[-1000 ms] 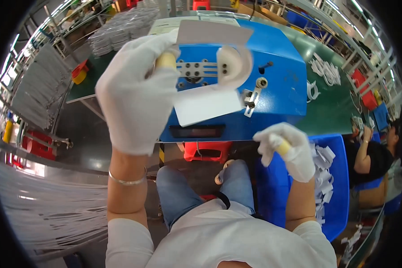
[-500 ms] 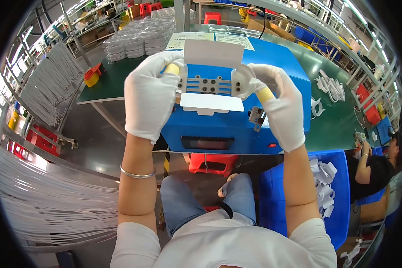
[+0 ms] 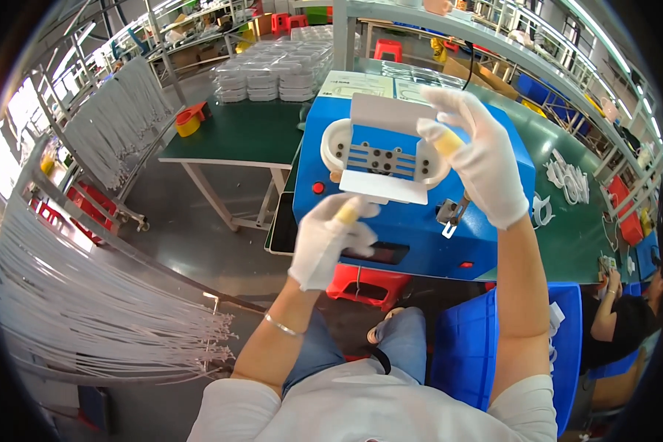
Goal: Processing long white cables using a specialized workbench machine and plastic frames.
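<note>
A blue bench machine [image 3: 427, 232] carries a fixture of slotted metal bars [image 3: 383, 160] with a rounded white piece curving around both ends. One white card panel [image 3: 387, 114] stands up behind the bars, and a white front panel [image 3: 383, 188] with a small tab slopes before them. My left hand [image 3: 328, 239], in a white glove with yellow tape on a finger, hovers below the front panel; its fingers are apart and nothing shows in them. Over the fixture's right end is my right hand [image 3: 482, 158], gloved and taped likewise, fingers spread.
A small metal bracket [image 3: 449, 212] sits on the machine's right front, a red button [image 3: 318, 188] on its left. Blue bin [image 3: 464, 346] with white pieces stands beside my right arm. White strips hang on racks [image 3: 118, 295] at left. Someone works at far right.
Both hands have let go of the fixture's rounded ends. My left hand has dropped toward me, below the front panel; my right has lifted with fingers spread. The view has shifted.
</note>
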### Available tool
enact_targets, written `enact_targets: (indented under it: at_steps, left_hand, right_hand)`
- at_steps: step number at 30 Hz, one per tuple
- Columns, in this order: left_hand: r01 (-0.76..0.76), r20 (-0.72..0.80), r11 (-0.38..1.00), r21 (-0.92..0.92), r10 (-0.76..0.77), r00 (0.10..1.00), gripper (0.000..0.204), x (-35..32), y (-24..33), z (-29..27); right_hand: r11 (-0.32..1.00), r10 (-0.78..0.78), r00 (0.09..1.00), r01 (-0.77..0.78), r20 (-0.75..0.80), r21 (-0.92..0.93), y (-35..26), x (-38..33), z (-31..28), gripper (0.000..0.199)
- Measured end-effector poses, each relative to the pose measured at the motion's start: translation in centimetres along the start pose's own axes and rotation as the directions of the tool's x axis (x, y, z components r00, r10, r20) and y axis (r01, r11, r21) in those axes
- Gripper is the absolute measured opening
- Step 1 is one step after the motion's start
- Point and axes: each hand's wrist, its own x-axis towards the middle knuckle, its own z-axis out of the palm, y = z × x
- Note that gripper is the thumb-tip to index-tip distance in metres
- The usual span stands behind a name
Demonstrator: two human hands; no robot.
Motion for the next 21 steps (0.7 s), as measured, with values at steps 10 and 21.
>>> enact_targets:
  at_steps: [10, 21]
  left_hand:
    - [0.022, 0.119, 0.988, -0.15, -0.004, 0.993, 0.028, 1.5, 0.4, 0.8]
    - [0.119, -0.025, 0.91, 0.397, -0.119, 0.993, 0.015, -1.4, 1.7, -6.0]
  right_hand:
    - [0.985, 0.152, 0.979, -0.162, 0.133, 0.066, -1.1, 1.2, 1.4, 0.011]
    - [0.881, -0.421, 0.904, 0.387, -0.076, -0.272, -1.4, -10.3, 0.2, 0.026]
